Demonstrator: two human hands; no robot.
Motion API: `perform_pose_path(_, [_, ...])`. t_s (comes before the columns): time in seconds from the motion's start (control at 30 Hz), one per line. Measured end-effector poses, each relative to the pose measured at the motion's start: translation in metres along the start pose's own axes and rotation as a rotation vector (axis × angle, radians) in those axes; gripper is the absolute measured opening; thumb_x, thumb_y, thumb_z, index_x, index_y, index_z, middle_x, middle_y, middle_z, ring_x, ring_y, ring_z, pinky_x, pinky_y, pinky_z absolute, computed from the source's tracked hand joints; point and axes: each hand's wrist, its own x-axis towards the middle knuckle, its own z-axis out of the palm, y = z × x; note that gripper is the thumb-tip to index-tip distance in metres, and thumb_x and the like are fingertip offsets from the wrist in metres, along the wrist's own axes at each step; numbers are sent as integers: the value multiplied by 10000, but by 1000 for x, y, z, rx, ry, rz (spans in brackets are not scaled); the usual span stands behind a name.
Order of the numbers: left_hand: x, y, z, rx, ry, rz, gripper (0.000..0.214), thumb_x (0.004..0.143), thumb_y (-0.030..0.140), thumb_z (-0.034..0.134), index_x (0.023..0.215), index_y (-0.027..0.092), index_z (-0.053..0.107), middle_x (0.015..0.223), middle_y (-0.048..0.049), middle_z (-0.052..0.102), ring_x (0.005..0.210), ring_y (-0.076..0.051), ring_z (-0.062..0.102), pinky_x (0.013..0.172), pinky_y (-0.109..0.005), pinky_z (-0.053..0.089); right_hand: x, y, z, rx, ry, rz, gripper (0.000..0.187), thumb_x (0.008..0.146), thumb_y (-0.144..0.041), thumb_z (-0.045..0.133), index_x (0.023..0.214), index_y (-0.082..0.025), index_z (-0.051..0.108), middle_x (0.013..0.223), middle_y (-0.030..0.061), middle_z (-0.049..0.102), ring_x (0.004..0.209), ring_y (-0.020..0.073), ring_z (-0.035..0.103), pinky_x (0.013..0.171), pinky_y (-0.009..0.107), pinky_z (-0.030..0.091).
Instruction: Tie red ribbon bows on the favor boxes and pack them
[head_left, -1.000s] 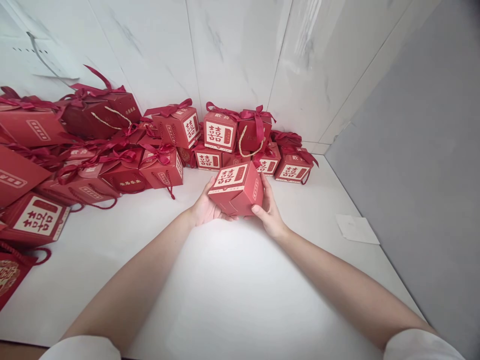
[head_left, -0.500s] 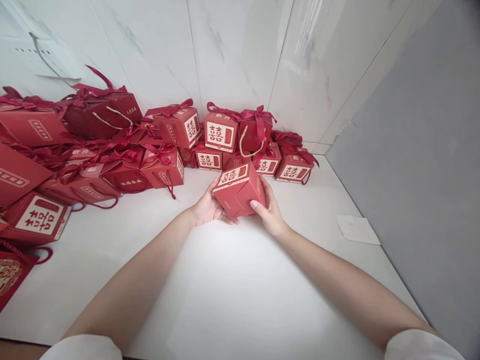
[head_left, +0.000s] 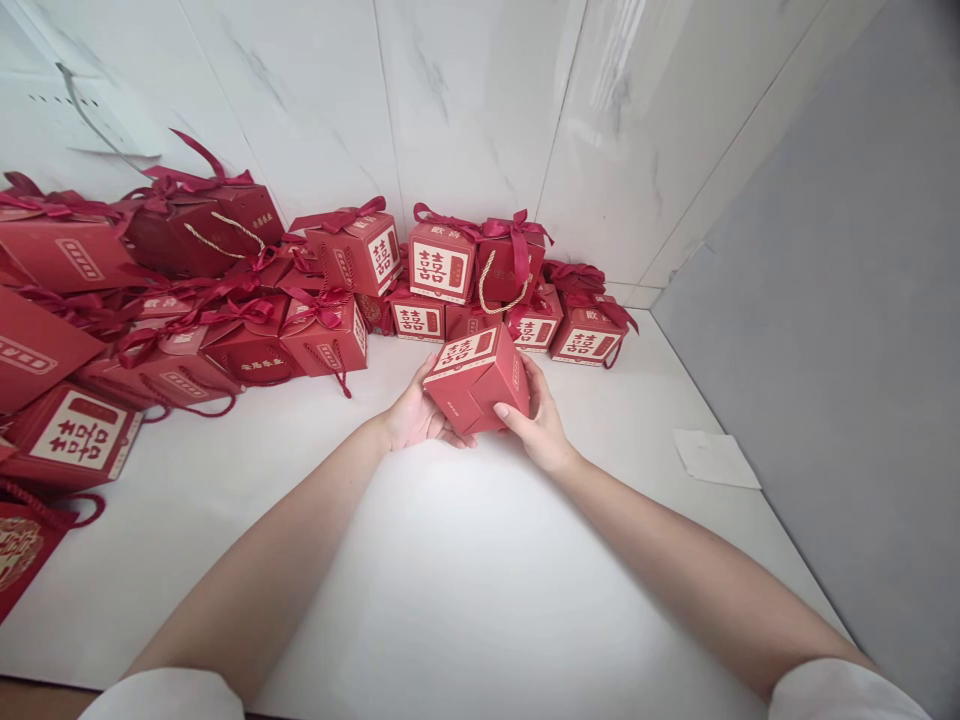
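The red box [head_left: 480,388] is tilted between the left hand [head_left: 411,412] and right hand [head_left: 546,425], which both hold it. Neither is nearer; its long axis is unclear.

Soft light, glare on tiles [head_left: 480,110], edges stretched

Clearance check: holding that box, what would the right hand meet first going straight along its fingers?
Apart from the held red box, the right hand would probably meet the white-labelled box in the back lower row first; depth is hard to judge here.
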Motion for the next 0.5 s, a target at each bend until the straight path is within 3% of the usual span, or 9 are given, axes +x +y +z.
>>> perform_pose_path(0.17, [0,-1,-2,-34,-8,-4,1000,776,883,220,1315,117,569,1011,-193,742,768,-314,719,706,-400,544,1,-2,0,-14,2,1,857,747,-453,774,1468,-287,342,1481,103,457,1233,312,548,885,445,587])
perform_pose_path(0.27, [1,-4,-3,-99,-27,46,919,809,840,287,1333,132,549,1092,-199,724,860,-321,715,773,-428,536,1,-1,-1,6,-21,-9,890,754,-467,774,1503,-304,322,1529,73,418,1317,300,498,1022,459,515])
perform_pose_path(0.4, [2,-10,1,-93,98,306,605,854,612,549,1283,186,582,1244,-146,675,1121,-307,639,932,-439,496,0,3,-2,94,-74,-58,835,843,-531,671,1537,-337,250,1588,18,339,1447,246,351,1186,468,324])
perform_pose_path(0.5, [2,-13,4,0,201,470,492,750,413,736,1168,176,631,1217,-126,687,1152,-320,615,965,-441,482,0,7,-3,136,-39,-101,752,868,-595,603,1508,-313,325,1580,22,358,1461,238,326,1212,471,262])
